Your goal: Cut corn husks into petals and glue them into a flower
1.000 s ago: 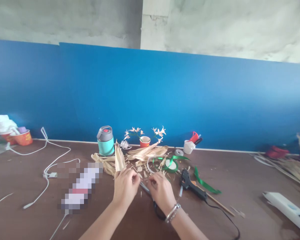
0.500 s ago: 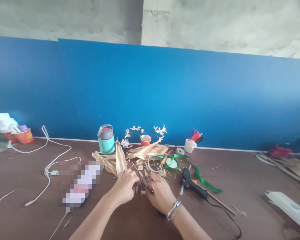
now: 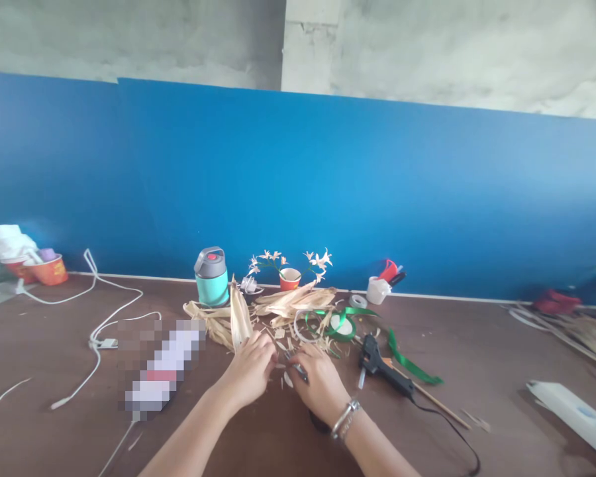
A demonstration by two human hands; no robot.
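Note:
My left hand (image 3: 252,366) is closed in a pinch in front of the dried corn husks. A small pale piece of corn husk (image 3: 280,366) shows at its fingertips, mostly hidden by the fingers. A tall husk leaf (image 3: 239,317) rises just behind this hand. Close by on the right, my right hand (image 3: 316,377) is wrapped around scissors (image 3: 298,368), which show as a grey metal part with a dark end; the fingers cover the rest. Small husk scraps (image 3: 288,379) lie on the table between the hands. More corn husks (image 3: 293,301) are piled beyond them.
A black glue gun (image 3: 382,368) with its cord lies right of my hands, near green ribbon (image 3: 412,361). A turquoise flask (image 3: 212,281), a paper cup (image 3: 290,279) by husk flowers and a white cup (image 3: 378,289) stand behind. A blurred-out pale object (image 3: 163,371) lies left.
The scissors have drawn back slightly from my left fingertips and turned in my right hand. A pale scrap now shows beneath them. Both hands otherwise stay nearly in place.

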